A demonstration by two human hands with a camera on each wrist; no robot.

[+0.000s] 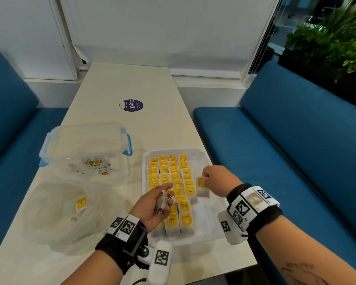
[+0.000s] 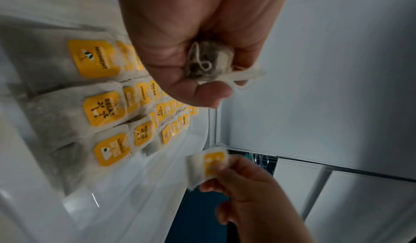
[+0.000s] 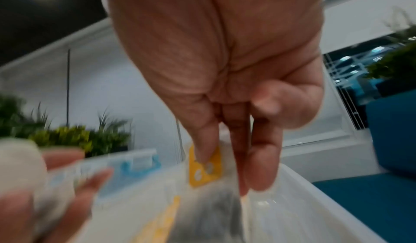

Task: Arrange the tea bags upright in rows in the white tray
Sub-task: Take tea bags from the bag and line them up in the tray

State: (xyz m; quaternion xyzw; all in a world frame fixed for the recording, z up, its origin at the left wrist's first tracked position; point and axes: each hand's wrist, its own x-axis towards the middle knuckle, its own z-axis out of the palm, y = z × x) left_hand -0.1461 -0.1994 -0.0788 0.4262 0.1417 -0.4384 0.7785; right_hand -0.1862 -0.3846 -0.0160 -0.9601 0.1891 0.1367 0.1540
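A white tray (image 1: 209, 235) on the table holds several rows of tea bags (image 1: 174, 175) with yellow tags, standing close together. My right hand (image 1: 211, 177) pinches one tea bag (image 1: 202, 187) by its yellow tag, hanging over the tray's right side beside the rows. The same bag (image 3: 206, 168) shows under my thumb in the right wrist view. My left hand (image 1: 156, 204) hovers over the tray's near left part, palm up, fingers curled round a small bunch of tea bags (image 1: 161, 200) with loose strings (image 2: 209, 61).
A crumpled clear plastic bag (image 1: 66, 210) with one yellow-tagged tea bag (image 1: 81, 203) lies left of the tray. Behind it stands a clear lidded box (image 1: 84, 147) with blue clips. A purple sticker (image 1: 133, 105) marks the table. Blue benches (image 1: 275, 140) flank both sides.
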